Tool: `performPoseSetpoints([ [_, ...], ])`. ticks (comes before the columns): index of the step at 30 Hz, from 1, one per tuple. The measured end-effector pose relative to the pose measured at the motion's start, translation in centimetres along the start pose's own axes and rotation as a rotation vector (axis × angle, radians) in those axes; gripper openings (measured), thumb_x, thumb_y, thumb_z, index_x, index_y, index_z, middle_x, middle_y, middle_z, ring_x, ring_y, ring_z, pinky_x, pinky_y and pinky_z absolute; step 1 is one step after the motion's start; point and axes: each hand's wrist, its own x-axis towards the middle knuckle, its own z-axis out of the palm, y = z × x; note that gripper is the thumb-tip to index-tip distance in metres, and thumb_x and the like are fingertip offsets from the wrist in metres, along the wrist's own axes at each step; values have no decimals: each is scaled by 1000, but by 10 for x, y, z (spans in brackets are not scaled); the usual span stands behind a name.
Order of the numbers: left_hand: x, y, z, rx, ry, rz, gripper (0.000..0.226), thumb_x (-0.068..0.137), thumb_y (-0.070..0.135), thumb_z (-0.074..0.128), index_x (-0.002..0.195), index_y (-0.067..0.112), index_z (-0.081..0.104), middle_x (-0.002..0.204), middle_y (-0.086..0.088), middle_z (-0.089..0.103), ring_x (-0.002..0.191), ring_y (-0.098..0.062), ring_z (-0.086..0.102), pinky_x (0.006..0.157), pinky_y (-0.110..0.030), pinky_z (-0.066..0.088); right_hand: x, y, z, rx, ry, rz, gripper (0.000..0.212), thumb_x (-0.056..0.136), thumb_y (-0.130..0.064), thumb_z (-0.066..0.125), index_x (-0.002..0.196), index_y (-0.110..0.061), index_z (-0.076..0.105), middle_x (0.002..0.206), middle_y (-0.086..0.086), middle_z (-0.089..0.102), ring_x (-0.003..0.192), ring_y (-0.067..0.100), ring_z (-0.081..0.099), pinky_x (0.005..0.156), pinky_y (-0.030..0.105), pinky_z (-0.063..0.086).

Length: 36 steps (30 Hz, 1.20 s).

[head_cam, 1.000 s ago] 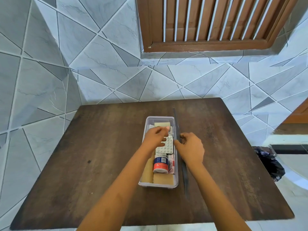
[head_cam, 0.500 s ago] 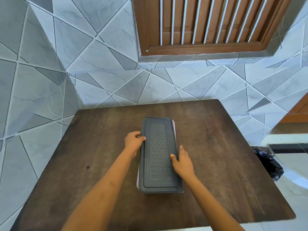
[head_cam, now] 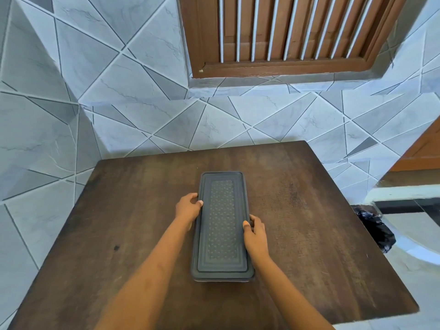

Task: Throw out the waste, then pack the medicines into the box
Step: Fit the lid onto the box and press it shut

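Head view: I am pressing the dark lid (head_cam: 222,225), newly covering the medicines, onto the box at frame centre, my left hand (head_cam: 188,208) and right hand (head_cam: 255,231) gripping its long edges. Packing looks finished. The table (head_cam: 309,234) is offering clear room on every side.

You've got a matt grey plastic lid (head_cam: 222,225) with an embossed bumpy centre panel, sitting on a dark, worn wood table (head_cam: 309,234). Behind it, smooth marble-look wall tiles (head_cam: 119,91), slightly glossy.
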Motion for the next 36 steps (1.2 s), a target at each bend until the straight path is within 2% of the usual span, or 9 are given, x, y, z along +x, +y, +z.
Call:
performPoseSetpoints([
  [2,5,-3,1,-39,-30,-57,40,93,15,56,131,2,52,128,-18,59,104,-30,59,84,-35,52,3,2,0,66,18,15,36,97,-16,43,131,-6,41,132,14,42,104,20,48,98,33,41],
  [5,7,-5,1,-118,-52,-134,31,93,17,57,116,-3,63,88,-14,61,53,-20,44,47,-24,34,14,3,-1,176,24,71,35,94,-13,49,128,-3,47,130,17,51,112,28,53,101,39,45],
  [10,8,-8,1,-277,-30,-202,23,89,11,61,107,-4,65,83,-10,59,56,-14,45,47,-24,36,28,-6,-10,374,-23,198,31,91,-4,52,122,-1,56,111,11,62,97,25,59,92,36,49],
  [14,-3,-9,-2,-354,6,-202,10,87,13,65,88,3,66,76,-8,59,53,-14,45,32,-15,38,22,-6,-13,359,-24,160,30,91,-9,55,120,-4,58,110,9,63,99,24,59,94,37,49],
  [17,-21,-15,-7,-384,-44,-190,15,89,19,63,93,4,64,82,-9,58,61,-14,49,44,-19,44,10,8,-14,216,-39,79,26,91,-25,56,108,-7,64,108,11,68,99,25,62,91,42,52],
  [20,-49,-32,-2,-245,-50,-143,28,94,26,53,112,5,59,100,-13,62,81,-20,55,59,-27,46,-5,24,-13,71,0,-9,26,94,-32,47,97,-13,64,93,7,66,88,20,59,73,30,49],
  [25,-94,-58,22,42,113,-25,39,98,38,37,112,6,55,113,-18,62,108,-33,57,91,-40,44,-15,30,-4,-213,131,-73,33,96,-34,41,106,-10,62,108,9,63,97,25,59,83,37,45],
  [30,-100,-60,23,-59,178,40,31,98,34,40,82,10,51,77,-12,57,80,-31,57,71,-37,41,-18,30,-8,-307,166,-154,31,96,-31,42,99,-7,62,101,13,64,89,28,59,78,38,45],
  [36,-99,-60,25,49,310,122,33,97,28,45,68,13,43,65,-13,54,63,-25,49,60,-30,32,-20,29,-6,-388,216,-207,29,96,-28,44,95,-7,63,95,10,63,76,17,51,68,29,38],
])
